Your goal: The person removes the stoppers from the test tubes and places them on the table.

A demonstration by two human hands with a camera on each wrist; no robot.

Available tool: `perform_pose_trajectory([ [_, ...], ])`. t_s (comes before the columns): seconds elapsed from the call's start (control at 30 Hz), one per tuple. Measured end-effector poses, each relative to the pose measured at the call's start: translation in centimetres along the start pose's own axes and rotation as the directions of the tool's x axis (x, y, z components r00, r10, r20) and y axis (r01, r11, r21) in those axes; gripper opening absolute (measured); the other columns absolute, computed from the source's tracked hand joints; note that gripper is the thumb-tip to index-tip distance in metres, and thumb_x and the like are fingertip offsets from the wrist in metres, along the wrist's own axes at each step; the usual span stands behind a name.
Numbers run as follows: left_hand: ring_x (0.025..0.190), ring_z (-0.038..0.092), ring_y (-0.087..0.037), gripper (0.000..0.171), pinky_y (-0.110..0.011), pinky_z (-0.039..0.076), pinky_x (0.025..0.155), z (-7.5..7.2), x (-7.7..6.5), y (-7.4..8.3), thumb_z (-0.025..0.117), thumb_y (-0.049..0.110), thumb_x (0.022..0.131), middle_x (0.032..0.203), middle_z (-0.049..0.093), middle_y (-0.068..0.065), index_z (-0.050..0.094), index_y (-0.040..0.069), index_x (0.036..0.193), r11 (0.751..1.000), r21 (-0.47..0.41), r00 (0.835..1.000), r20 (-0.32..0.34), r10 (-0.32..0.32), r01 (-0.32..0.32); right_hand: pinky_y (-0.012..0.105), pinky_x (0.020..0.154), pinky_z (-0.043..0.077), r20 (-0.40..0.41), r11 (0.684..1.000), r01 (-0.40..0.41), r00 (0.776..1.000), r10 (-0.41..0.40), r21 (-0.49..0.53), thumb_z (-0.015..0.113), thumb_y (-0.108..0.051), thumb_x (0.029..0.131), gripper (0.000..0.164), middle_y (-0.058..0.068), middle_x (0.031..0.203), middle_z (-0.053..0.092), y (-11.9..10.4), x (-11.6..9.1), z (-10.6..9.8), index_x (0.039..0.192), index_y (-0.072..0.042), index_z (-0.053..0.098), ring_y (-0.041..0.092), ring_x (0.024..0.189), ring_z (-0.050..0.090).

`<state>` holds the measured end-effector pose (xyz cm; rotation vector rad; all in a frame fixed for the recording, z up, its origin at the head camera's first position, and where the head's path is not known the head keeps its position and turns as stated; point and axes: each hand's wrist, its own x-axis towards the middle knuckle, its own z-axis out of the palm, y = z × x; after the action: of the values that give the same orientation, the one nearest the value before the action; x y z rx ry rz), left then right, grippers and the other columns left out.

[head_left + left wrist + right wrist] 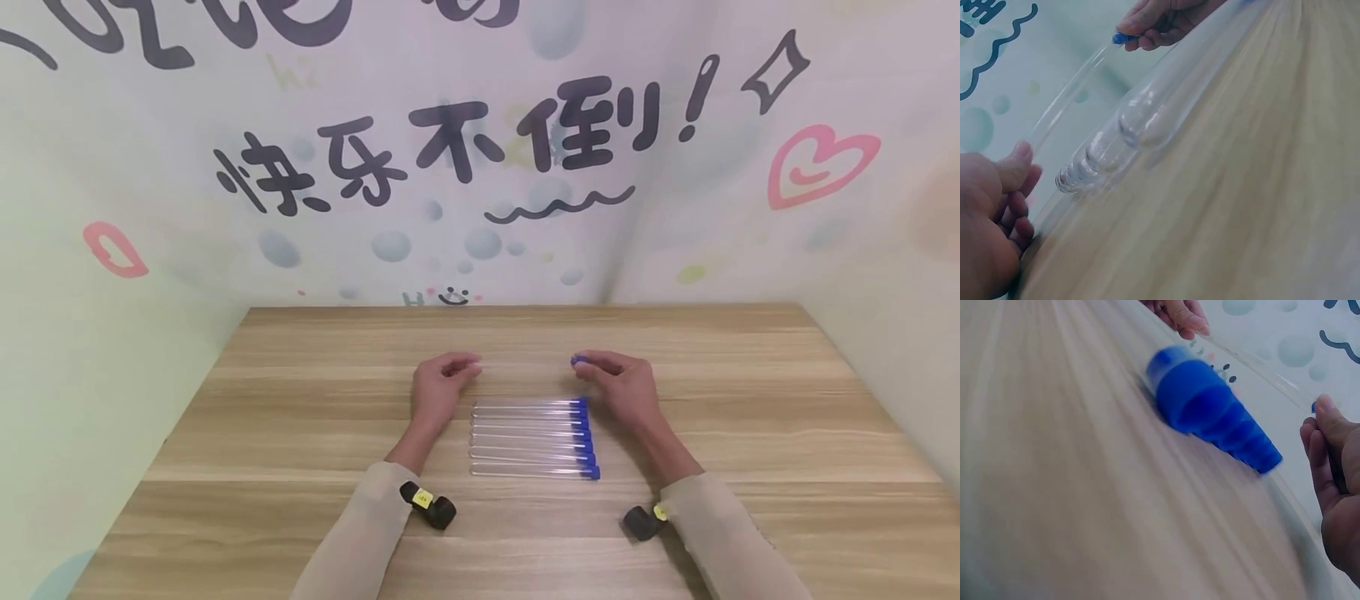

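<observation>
A clear test tube with a blue cap spans the gap between both hands, just beyond a row of similar tubes. My left hand pinches its rounded end between thumb and fingers. At the other end, my right hand pinches the blue cap. Several more capped test tubes lie side by side on the table, between the forearms. Their blue caps all point right, and their rounded ends point left.
The wood-grain table reaches back to a white printed backdrop with dark lettering. Light side walls flank it. A black wrist camera is strapped at the left sleeve, another black camera at the right.
</observation>
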<state>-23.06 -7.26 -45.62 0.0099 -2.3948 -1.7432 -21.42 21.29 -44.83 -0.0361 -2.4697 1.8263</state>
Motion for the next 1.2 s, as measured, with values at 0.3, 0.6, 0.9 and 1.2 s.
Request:
perform_pose_trajectory([
  [0.3, 0.077, 0.064, -0.012, 0.011, -0.026, 0.05, 0.066, 0.0, 0.1, -0.3, 0.078, 0.017, 0.081, 0.084, 0.071, 0.004, 0.076, 0.015, 0.091, 0.999, 0.028, 1.0, 0.005, 0.023, -0.023, 0.023, 0.08, 0.046, -0.084, 0.998, -0.002, 0.996, -0.004, -0.064, 0.071, -0.039, 0.085, 0.039, 0.003, 0.107, 0.069, 1.5, 0.7, -1.7, 0.113, -0.012, 0.069, 0.015, 0.099, 0.062],
  [0.6, 0.075, 0.061, -0.012, 0.013, -0.028, 0.049, 0.067, 0.7, 0.6, -0.6, 0.079, 0.017, 0.079, 0.082, 0.07, 0.003, 0.076, 0.013, 0.092, 0.995, 0.09, 0.999, -0.01, 0.036, -0.034, 0.04, 0.082, 0.049, -0.005, 0.941, 0.138, 0.989, -0.146, -0.309, 0.071, -0.027, 0.088, 0.02, 0.001, 0.096, 0.07, 1.6, 0.8, -0.9, 0.105, -0.017, 0.068, 0.019, 0.091, 0.064],
  [0.9, 0.073, 0.058, -0.014, 0.015, -0.029, 0.048, 0.066, 1.2, 1.2, -0.4, 0.079, 0.014, 0.079, 0.08, 0.068, 0.003, 0.075, 0.012, 0.093, 0.991, 0.127, 0.999, 0.027, 0.032, -0.035, 0.04, 0.08, 0.049, 0.06, 0.894, 0.206, 0.978, -0.199, -0.397, 0.072, -0.022, 0.087, 0.016, 0.001, 0.097, 0.068, 2.0, 1.5, -1.1, 0.102, -0.015, 0.07, 0.019, 0.086, 0.063],
  [1.2, 0.074, 0.056, -0.015, 0.016, -0.031, 0.047, 0.067, 1.5, 1.4, -0.2, 0.078, 0.015, 0.08, 0.084, 0.066, 0.001, 0.074, 0.012, 0.095, 0.977, 0.2, 0.995, 0.074, 0.061, -0.074, 0.04, 0.078, 0.048, 0.065, 0.894, 0.214, 0.977, -0.205, -0.394, 0.073, -0.018, 0.086, 0.019, 0.006, 0.1, 0.064, 2.0, 1.7, -1.3, 0.103, -0.01, 0.07, 0.021, 0.087, 0.061],
])
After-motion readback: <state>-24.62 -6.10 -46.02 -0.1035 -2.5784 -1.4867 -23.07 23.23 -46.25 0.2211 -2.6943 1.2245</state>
